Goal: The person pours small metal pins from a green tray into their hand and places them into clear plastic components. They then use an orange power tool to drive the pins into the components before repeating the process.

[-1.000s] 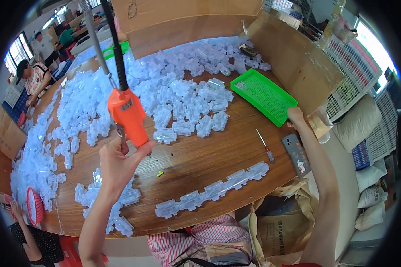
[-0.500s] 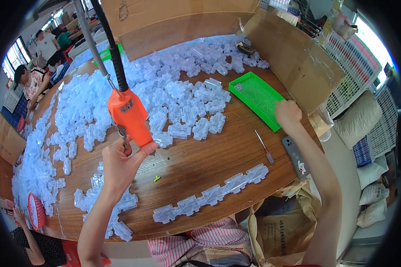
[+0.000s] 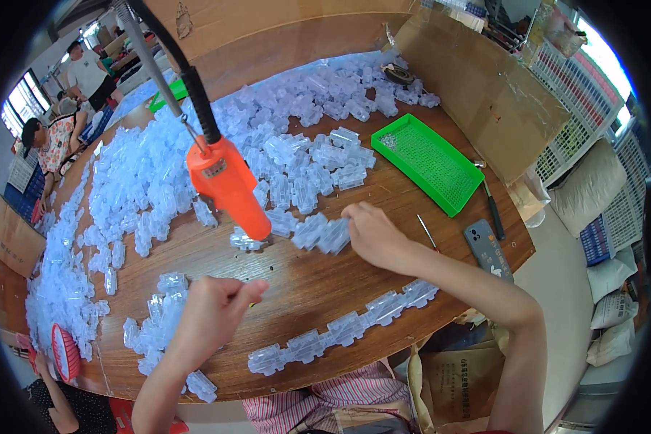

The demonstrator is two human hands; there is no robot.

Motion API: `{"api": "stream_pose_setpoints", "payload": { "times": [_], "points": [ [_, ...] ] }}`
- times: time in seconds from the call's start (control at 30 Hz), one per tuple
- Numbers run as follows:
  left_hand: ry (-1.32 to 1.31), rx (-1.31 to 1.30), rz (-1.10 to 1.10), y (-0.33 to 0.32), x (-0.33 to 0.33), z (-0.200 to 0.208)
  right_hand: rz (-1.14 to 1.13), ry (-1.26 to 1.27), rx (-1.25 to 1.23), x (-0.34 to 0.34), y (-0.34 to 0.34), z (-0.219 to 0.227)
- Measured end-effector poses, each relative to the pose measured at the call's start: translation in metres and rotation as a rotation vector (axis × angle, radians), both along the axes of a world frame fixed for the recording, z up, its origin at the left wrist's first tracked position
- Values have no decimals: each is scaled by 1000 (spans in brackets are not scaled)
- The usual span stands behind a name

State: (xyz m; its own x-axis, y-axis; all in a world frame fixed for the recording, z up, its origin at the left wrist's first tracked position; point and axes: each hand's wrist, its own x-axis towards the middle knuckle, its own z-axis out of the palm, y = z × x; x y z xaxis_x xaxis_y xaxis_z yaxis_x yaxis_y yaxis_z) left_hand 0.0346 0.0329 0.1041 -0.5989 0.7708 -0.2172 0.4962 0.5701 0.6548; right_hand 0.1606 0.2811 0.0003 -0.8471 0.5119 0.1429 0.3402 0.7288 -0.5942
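Note:
My right hand pinches at a motion-smeared cluster of clear plastic parts near the table's middle. How many parts it grips cannot be told. My left hand is lower left, fingers loosely curled and thumb stretched out, with nothing visible in it. Above it an orange electric screwdriver hangs tilted from a spring and black cable, touched by neither hand. One clear plastic part lies beneath its tip. A joined row of clear plastic parts runs along the near edge. A loose heap lies beside my left hand.
A large heap of clear parts covers the far and left table. On the right lie a green tray with small metal pieces, a black-handled tool, a phone and a thin metal shaft. Cardboard walls stand behind.
My left hand has let go of the orange electric screwdriver and dropped lower. My right hand has moved left from the green tray to the clear parts, dragging some nearer.

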Motion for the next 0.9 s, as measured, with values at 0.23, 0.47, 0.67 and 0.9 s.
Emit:
{"api": "stream_pose_setpoints", "payload": {
  "times": [0.23,0.47,0.67,0.9],
  "points": [
    [-17,135,-206,42,16,-63,-178,-58,137,7,54,-3],
    [-812,155,-118,39,51,2,-128,-273,388,-15,66,-29],
    [-992,855,82,-31,90,106,-9,-214,626,-22,76,-29],
    [-1445,1005,-85,-38,99,118,-414,-188,488,2,120,20]
  ]
}}
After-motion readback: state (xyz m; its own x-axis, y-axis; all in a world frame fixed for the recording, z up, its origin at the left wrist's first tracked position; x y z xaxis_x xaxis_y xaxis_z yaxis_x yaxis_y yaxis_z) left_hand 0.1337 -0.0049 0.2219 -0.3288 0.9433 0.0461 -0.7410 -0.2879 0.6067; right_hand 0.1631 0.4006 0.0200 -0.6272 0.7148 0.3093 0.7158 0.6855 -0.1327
